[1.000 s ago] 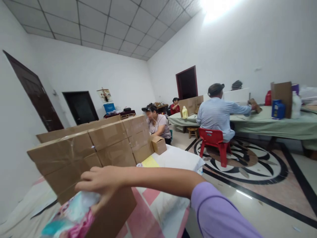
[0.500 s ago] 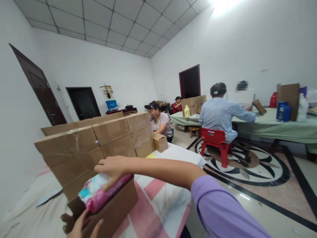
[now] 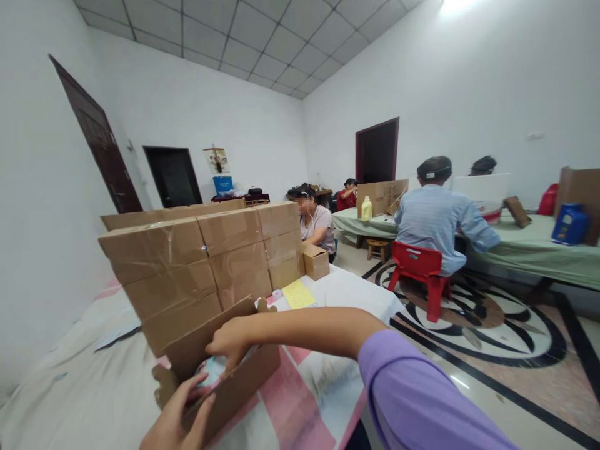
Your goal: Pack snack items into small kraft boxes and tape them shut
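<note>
Fingertips (image 3: 229,369) of the right hand (image 3: 233,342) reach down inside an open cardboard box (image 3: 253,382), against a pastel package (image 3: 213,369). The package lies low within the walls, only part of it showing between the hands. Whether the right hand grips it or merely presses on it, I cannot tell, since the fingers are partly hidden. The left hand (image 3: 180,417) is at the box's near left end, thumb and fingers spread apart, the fingers over the opening beside the package; its hold, if any, cannot be made out.

The box sits on a table covered with a white and pink cloth (image 3: 300,406). Just behind it stands a stack of taped cartons (image 3: 234,256), with a small carton (image 3: 315,262) by its right end and a yellow sheet (image 3: 299,295) in front.

Beyond the stack, a co-worker in a pale shirt (image 3: 320,222) is seated. Farther right, a person in light blue (image 3: 434,215) sits on a red chair (image 3: 417,259), back turned, at a green-covered table (image 3: 525,255) bearing a yellow bottle (image 3: 366,209) and a blue container (image 3: 570,224).
</note>
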Demonstrator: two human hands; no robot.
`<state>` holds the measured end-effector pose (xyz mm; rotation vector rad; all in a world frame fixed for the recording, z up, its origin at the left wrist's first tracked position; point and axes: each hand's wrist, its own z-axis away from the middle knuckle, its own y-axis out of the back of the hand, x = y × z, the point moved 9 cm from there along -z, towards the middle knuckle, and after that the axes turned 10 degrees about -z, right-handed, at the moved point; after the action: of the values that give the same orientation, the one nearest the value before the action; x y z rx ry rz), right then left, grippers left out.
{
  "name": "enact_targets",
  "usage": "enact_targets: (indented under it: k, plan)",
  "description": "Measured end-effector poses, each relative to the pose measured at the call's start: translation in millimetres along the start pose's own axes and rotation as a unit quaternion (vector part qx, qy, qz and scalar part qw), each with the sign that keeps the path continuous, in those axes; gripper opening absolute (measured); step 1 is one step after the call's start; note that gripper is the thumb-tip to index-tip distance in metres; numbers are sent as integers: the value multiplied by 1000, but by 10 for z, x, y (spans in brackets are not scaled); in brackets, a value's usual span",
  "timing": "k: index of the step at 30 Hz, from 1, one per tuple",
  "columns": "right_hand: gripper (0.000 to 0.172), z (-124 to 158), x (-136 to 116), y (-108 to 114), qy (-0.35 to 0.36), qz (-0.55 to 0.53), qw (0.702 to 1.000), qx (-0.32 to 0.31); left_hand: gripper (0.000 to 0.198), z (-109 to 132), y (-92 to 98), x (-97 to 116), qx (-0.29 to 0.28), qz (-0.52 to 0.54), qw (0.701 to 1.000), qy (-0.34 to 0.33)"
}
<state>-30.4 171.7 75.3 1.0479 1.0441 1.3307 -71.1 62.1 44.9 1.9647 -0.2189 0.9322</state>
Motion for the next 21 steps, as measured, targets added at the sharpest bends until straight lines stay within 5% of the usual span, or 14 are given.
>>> enact_targets:
  k: [7, 10, 12, 14, 16, 18, 21]
  plan:
    - [29, -217, -77, -222, -10, -3, 999, -43, 59, 120, -36, -10, -10, -2, 1000, -16]
    - [23, -233, -101, -149, -20, 9, 999, -41, 55, 109, -27, 5, -4, -11, 999, -44]
    - [25, -124, -80, 7, -37, 15, 999, -24, 55, 85, 103, 1, 57, -57, 994, -76]
    - [31, 128, -4, 264, -61, 1, 997, 45, 64, 68, 303, -78, 157, -141, 975, -67]
    - [34, 546, 151, 551, -89, -40, 979, 178, 79, 35, 401, -208, 207, -192, 959, -25]
    - [27, 1088, 399, 705, -122, -100, 928, 338, 93, -54, 254, -277, 148, -145, 978, -22]
    - [27, 1647, 887, 339, -192, -270, 837, 436, 103, -126, -99, -169, 34, 58, 996, -67]
